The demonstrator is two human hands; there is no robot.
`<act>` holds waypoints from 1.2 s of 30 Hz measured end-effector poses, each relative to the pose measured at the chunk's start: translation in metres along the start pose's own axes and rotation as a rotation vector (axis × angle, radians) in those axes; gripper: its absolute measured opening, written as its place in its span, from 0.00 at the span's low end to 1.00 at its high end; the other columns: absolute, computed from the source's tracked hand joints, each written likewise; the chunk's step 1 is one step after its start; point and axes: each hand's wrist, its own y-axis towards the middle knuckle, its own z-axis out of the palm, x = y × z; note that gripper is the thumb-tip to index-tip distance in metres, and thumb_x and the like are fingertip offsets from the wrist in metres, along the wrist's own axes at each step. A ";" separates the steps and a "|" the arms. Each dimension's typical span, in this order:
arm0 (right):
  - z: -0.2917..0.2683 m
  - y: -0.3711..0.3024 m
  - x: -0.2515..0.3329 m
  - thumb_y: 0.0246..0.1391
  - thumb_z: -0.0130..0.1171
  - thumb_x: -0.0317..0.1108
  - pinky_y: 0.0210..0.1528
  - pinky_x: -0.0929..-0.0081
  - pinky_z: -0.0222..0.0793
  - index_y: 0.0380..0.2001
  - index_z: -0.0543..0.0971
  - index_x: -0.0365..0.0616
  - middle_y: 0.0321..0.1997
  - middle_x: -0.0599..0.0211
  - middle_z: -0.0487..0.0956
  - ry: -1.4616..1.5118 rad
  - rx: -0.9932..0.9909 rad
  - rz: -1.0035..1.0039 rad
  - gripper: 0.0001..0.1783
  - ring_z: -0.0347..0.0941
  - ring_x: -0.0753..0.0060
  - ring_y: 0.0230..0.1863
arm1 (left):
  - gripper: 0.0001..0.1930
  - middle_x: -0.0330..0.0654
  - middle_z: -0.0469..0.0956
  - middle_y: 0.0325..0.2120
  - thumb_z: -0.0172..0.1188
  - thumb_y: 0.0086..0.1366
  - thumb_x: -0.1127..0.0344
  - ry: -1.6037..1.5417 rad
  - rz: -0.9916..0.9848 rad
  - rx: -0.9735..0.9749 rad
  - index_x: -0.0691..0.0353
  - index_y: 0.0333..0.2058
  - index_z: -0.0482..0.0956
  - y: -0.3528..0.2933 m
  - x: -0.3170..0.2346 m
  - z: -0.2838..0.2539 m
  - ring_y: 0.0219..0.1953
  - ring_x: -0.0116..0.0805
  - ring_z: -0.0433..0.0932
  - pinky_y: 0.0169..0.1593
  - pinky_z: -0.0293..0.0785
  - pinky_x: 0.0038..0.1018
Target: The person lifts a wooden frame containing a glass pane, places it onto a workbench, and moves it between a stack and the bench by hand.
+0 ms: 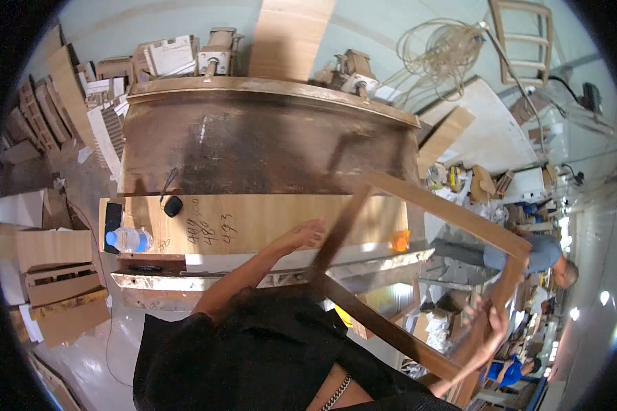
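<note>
A brown wooden frame [452, 218], an open rectangle of bars, is tilted in the air before me, to the right of my body. Its right side is in my right hand [485, 325], whose fingers curl at the bar and are partly blurred. My left hand [307, 234] hangs over the light wood board [267, 205], fingers stretched out, just left of the frame's left bar and apparently not touching it. The board lies along the near part of the brown workbench [267, 147] and bears handwritten marks.
On the board's left are a water bottle [129, 240], a dark flat device [114, 219] and a small black object with a strap [173, 206]; an orange item [400, 240] sits right. Clamps [216, 51] line the far edge. A person [541, 260] stands at right.
</note>
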 end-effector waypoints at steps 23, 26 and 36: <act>0.453 0.310 -0.411 0.49 0.53 0.66 0.67 0.55 0.47 0.60 0.63 0.37 0.66 0.45 0.59 -0.984 0.653 -0.493 0.47 0.53 0.48 0.67 | 0.44 0.69 0.48 0.62 0.46 0.60 0.33 1.262 0.156 -1.412 0.75 0.55 0.64 0.072 -0.122 -0.288 0.65 0.63 0.47 0.63 0.40 0.59; 0.459 0.302 -0.444 0.53 0.48 0.65 0.69 0.53 0.33 0.62 0.60 0.35 0.68 0.46 0.54 -1.053 0.644 -0.506 0.46 0.45 0.50 0.70 | 0.45 0.58 0.46 0.66 0.41 0.62 0.32 1.380 0.062 -1.434 0.68 0.63 0.53 0.087 -0.109 -0.302 0.68 0.56 0.41 0.65 0.33 0.56; 0.434 0.286 -0.452 0.57 0.45 0.61 0.70 0.53 0.32 0.61 0.59 0.32 0.68 0.47 0.54 -0.932 0.625 -0.623 0.43 0.45 0.52 0.71 | 0.41 0.49 0.47 0.67 0.34 0.66 0.36 1.546 -0.014 -1.462 0.70 0.63 0.53 0.078 -0.087 -0.288 0.69 0.44 0.43 0.67 0.34 0.52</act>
